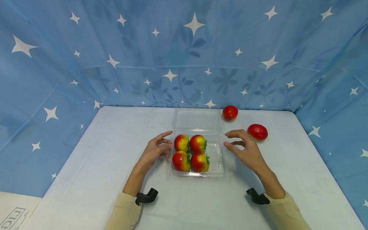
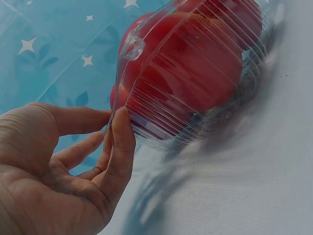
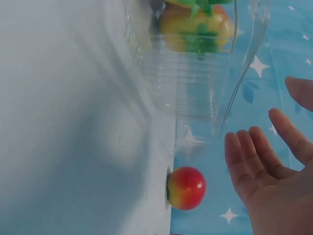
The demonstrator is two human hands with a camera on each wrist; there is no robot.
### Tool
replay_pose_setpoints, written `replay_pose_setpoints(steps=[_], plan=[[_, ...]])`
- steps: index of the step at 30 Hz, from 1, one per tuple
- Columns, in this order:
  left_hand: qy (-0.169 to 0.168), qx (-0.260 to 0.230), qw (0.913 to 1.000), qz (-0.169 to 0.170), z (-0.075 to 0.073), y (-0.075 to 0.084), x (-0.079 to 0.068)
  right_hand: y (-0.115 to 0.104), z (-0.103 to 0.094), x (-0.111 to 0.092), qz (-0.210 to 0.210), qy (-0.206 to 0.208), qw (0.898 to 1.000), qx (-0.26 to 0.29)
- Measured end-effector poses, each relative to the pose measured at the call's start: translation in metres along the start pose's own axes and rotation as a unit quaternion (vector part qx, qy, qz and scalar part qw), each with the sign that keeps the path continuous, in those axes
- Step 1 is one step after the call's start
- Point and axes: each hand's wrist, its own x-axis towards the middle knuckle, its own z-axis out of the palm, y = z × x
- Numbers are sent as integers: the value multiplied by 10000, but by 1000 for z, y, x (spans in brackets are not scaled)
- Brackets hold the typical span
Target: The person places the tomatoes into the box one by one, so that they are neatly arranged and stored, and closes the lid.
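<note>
A clear plastic clamshell box [image 1: 215, 156] lies on the table, its lid [image 1: 198, 120] folded back toward the curtain. Several red-and-yellow fruits [image 1: 181, 161] with green leafy tops fill the left part of the base; the right part is bare. At the box's left side, my left hand [image 1: 153, 150] pinches the rim between thumb and fingers, as the left wrist view shows. My right hand [image 1: 248, 152] is held off the right side, thumb and fingers spread and apart from the box. That gap also appears in the right wrist view, where the hand [image 3: 274, 171] holds nothing.
Two loose red fruits sit on the white table [image 1: 115, 127]: one fruit [image 1: 230, 113] beside the lid, another fruit [image 1: 257, 132] just beyond my right hand. A blue star-patterned curtain [image 1: 178, 57] walls the back and sides. A printed pale object [image 1: 17, 210] shows at lower left.
</note>
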Motion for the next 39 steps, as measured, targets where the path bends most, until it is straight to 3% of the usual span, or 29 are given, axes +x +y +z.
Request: replay_pose_setpoints(steps=[17,28,39], plan=[[-40,2,10000,2,0,1,0,19,-24,3,-87,602,9980,143],[-31,13,10000,18,-1,0,0,32,-38,4,70,925,9957,74],[-31,18,10000,13,-1,1,0,41,-48,4,417,993,9941,-140]])
